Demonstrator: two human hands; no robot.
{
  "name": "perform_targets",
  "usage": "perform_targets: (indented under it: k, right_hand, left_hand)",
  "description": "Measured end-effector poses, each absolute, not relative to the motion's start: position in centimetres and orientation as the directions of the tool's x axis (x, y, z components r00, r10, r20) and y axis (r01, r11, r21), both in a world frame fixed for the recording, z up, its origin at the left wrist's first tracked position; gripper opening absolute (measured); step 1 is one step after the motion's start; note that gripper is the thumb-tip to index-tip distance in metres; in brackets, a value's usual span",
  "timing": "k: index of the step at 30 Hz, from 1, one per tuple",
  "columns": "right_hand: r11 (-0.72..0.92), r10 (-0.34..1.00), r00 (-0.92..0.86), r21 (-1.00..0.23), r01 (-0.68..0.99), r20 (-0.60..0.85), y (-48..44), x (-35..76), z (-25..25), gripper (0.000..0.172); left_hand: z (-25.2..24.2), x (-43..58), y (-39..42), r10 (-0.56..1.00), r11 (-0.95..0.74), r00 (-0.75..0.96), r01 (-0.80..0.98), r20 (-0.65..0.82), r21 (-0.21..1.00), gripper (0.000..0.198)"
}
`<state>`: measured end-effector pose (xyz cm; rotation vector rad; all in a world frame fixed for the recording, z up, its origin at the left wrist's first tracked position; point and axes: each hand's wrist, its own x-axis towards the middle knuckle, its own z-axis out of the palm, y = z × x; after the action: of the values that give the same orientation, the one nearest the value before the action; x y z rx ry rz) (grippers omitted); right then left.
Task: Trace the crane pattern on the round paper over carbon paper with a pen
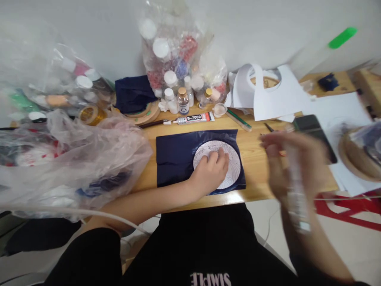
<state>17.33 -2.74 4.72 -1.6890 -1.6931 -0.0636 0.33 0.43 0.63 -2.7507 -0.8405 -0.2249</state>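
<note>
My left hand (210, 170) rests with bent fingers on a round white paper disc (233, 174) printed with fine dark lines, holding it down. Beneath the disc lies a folded dark blue sheet (175, 159), slightly shiny. Raised off the table to the right, my right hand (297, 159) is smeared by motion. Its fingers are closed around a slim, whitish translucent pen (298, 202), which runs back over the palm towards the wrist; its tip cannot be made out.
Behind the sheet lie a B-7000 glue tube (196, 118), small bottles (183, 101) and a green pen (239, 119). Plastic bags (98, 159) crowd the left. A phone (315, 135), cut white paper (268, 95) and a wooden hoop (357, 159) are on the right.
</note>
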Motion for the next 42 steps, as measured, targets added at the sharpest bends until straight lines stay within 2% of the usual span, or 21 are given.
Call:
perform_targets:
  k: [2,4,7,11,22,32,38,42]
  right_hand:
    - [0.209,0.846,0.015,-0.358,0.91,0.534,-3.7,16.9,2.9,0.021]
    - [0.28,0.867,-0.09,-0.33,0.902,0.489,-4.9,16.4,1.3,0.033]
    - [0.294,0.878,-0.138,-0.29,0.911,0.458,-6.2,15.9,-0.1,0.038]
    - [0.296,0.894,-0.181,-0.235,0.926,0.41,-6.4,15.8,-0.6,0.035]
    - [0.249,0.904,-0.133,-0.249,0.936,0.406,-6.4,15.1,-0.7,0.036]
    - [0.232,0.916,-0.116,-0.271,0.934,0.383,-6.3,15.2,-0.6,0.025]
    - [0.232,0.914,-0.101,-0.3,0.925,0.394,-6.3,15.3,-0.8,0.024]
    - [0.228,0.914,-0.096,-0.306,0.924,0.394,-6.3,15.3,-0.8,0.023]
  left_hand:
    - [0.6,0.3,0.4,0.523,-0.805,0.823,0.562,0.221,-0.191,0.035]
    - [0.6,0.3,0.4,0.522,-0.809,0.826,0.558,0.214,-0.183,0.036]
    - [0.5,0.3,0.5,0.524,-0.806,0.824,0.561,0.214,-0.188,0.036]
    - [0.5,0.4,0.5,0.523,-0.804,0.825,0.561,0.215,-0.198,0.037]
    - [0.6,0.2,0.6,0.528,-0.805,0.828,0.559,0.189,-0.199,0.037]
    - [0.9,0.2,0.7,0.557,-0.793,0.809,0.585,0.191,-0.166,0.034]
    - [0.9,0.1,0.7,0.541,-0.785,0.789,0.598,0.29,-0.164,0.028]
    - [1.0,0.1,0.8,0.554,-0.791,0.792,0.597,0.257,-0.134,0.027]
